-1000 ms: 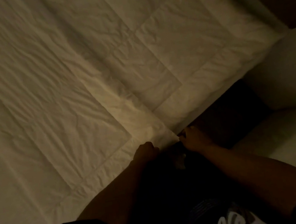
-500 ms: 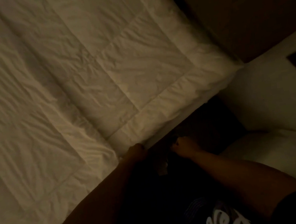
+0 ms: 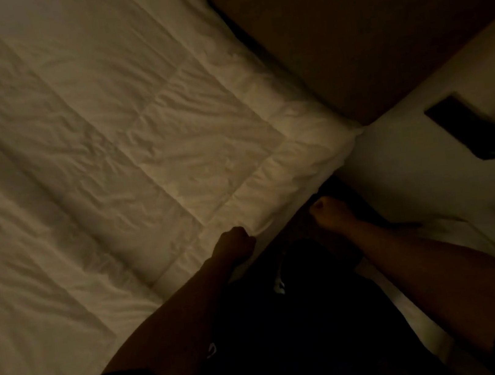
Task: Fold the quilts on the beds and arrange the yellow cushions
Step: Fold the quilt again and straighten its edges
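A white quilt [image 3: 112, 149] lies spread and wrinkled over the bed, filling the left and middle of the dim head view. Its near edge runs diagonally up to a corner at the right. My left hand [image 3: 234, 242] grips that near edge in a fist, bunching the fabric. My right hand [image 3: 328, 210] is curled into a fist a little to the right, in the dark gap just below the quilt's edge and apart from it. Nothing shows in it. No yellow cushion is in view.
A brown headboard or wall [image 3: 376, 23] stands behind the quilt's corner. A white surface [image 3: 404, 170] at the right carries a dark flat object [image 3: 454, 121]. My dark clothing fills the bottom middle.
My right hand has come off the quilt edge it was touching and moved right. My left hand keeps its grip. The view has swung, bringing the quilt's corner and the white surface into sight.
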`<state>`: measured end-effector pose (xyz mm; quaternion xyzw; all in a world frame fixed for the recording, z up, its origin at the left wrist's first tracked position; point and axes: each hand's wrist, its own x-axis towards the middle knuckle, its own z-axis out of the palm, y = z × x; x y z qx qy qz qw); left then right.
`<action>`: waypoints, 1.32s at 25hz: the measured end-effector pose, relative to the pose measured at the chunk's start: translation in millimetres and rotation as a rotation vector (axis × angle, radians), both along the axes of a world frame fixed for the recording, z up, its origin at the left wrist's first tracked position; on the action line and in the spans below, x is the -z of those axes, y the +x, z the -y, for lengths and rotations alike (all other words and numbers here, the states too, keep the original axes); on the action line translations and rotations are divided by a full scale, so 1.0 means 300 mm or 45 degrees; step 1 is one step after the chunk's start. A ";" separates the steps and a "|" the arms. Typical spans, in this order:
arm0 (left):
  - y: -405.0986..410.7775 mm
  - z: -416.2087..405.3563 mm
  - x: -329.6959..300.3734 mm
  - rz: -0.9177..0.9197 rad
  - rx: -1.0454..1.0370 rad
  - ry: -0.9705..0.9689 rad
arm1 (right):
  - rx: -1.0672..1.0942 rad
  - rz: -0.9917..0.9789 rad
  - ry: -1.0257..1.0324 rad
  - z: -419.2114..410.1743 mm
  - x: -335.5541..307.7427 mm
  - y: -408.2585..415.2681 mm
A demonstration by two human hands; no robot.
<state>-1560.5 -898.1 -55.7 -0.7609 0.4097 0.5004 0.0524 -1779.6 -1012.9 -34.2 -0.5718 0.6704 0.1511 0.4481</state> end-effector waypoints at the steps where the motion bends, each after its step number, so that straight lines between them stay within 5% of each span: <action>1: -0.004 0.028 0.012 0.020 0.004 -0.002 | 0.053 0.009 0.005 0.050 0.022 -0.018; 10: -0.179 0.296 0.210 0.303 0.137 -0.060 | 0.949 0.264 0.007 0.520 0.400 -0.191; 20: -0.280 0.299 0.350 0.502 0.006 -0.079 | 1.510 0.849 0.340 0.624 0.337 -0.089; 22: -0.253 0.292 0.346 0.428 -0.088 -0.168 | 1.484 0.957 0.429 0.602 0.320 -0.052; 33: -0.063 0.200 0.149 0.168 -0.423 -0.320 | 0.897 0.969 -0.091 0.298 0.093 0.156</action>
